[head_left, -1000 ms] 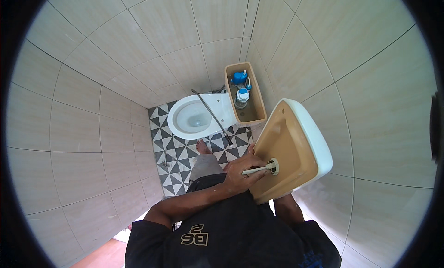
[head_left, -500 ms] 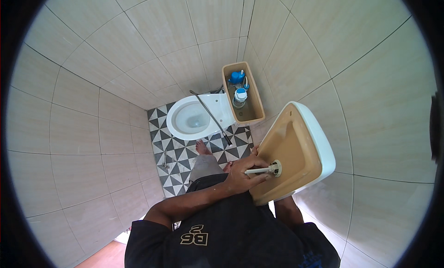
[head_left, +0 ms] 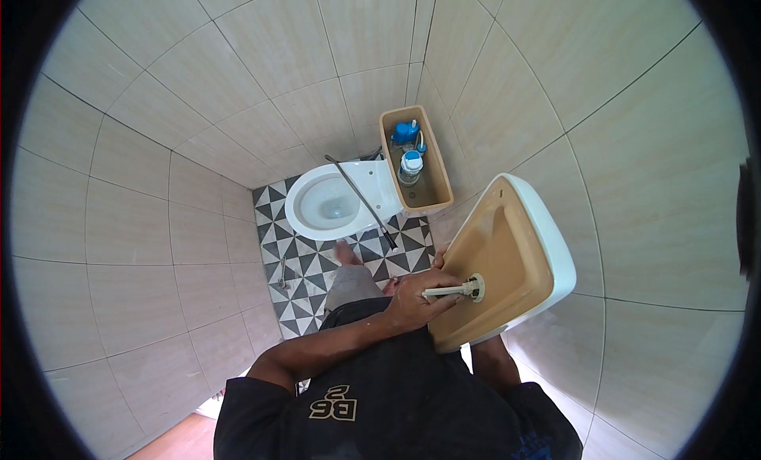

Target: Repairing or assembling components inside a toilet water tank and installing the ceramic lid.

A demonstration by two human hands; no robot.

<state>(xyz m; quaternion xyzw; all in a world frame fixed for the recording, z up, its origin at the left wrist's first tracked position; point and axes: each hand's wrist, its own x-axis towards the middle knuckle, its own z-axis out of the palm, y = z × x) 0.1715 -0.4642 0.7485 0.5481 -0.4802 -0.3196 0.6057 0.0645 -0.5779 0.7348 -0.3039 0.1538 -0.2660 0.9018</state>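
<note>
Above the patterned floor [head_left: 313, 274] of a small tiled room, a person holds a toilet tank lid [head_left: 507, 262] tilted up on edge, its tan underside turned toward the camera and its white outer rim toward the right wall. From the middle of that underside a pale rod-like fitting [head_left: 452, 289] sticks out sideways. The left hand [head_left: 416, 297] reaches across the body and is closed around the rod, its fingers wrapped about the shaft just beside the lid's surface. The right hand [head_left: 438, 258] is mostly hidden behind the lid; only fingertips show at the lid's upper left edge, gripping it, while the right forearm comes up beneath the lid's lower end. Farther ahead stands the white toilet bowl [head_left: 333, 202], seat down, with a thin dark bar [head_left: 361, 202] lying slantwise across its rim. Behind the bowl the tank [head_left: 416, 159] is uncovered, and blue and white valve parts [head_left: 408, 147] show inside it. Beige wall tiles [head_left: 198, 143] enclose the space on every side.
</note>
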